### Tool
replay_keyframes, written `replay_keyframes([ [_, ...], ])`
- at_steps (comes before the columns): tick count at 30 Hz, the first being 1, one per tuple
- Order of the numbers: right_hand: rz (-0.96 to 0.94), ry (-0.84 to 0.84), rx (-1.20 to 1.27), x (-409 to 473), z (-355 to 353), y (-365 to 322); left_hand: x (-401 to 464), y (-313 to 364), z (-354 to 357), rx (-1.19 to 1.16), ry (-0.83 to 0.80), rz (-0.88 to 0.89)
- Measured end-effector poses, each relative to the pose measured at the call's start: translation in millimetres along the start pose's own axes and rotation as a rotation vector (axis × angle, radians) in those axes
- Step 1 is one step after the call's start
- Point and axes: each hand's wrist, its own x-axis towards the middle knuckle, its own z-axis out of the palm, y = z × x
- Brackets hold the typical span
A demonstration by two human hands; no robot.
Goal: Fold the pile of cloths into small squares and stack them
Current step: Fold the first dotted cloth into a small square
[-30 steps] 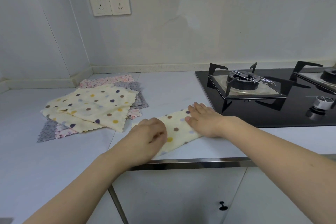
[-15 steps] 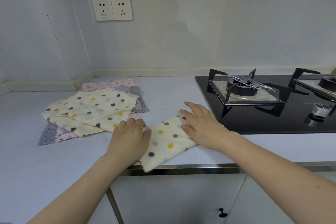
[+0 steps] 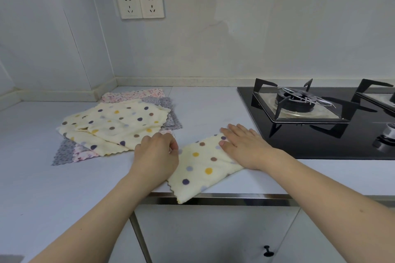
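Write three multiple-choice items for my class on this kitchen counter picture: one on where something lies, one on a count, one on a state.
1. Where is the pile of cloths relative to the folded dotted cloth?
A. left
B. right
C. on the hob

2. How many wall sockets show?
A. one
B. two
C. four

3. How does the right hand meet the folded cloth?
A. lifts it
B. presses flat on it
C. stays clear of it

Answers: 1 A, the pile lies toward the corner; 2 B, two plates side by side; 3 B, fingers lie straight on the cloth while the left hand curls at its other edge.
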Motion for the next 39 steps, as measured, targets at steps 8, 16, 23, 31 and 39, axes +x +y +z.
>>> replay_keyframes([
  [8,0.003,0.011,0.007,0,1,0,0,-8,1,-0.014,-0.026,0.038],
  [16,0.009,0.013,-0.004,0,1,-1,-11,19,5,-0.014,0.149,0.296],
  [23,0.002,-0.025,-0.021,5,0,2,-22,14,15,0.206,-0.418,0.251],
  [31,-0.037,-0.055,-0.065,22,-5,10,-18,-6,14,0.207,-0.144,0.307],
  [39,-0.105,-0.046,-0.086,42,-5,18,-2,-20,23,0.033,0.089,0.302],
])
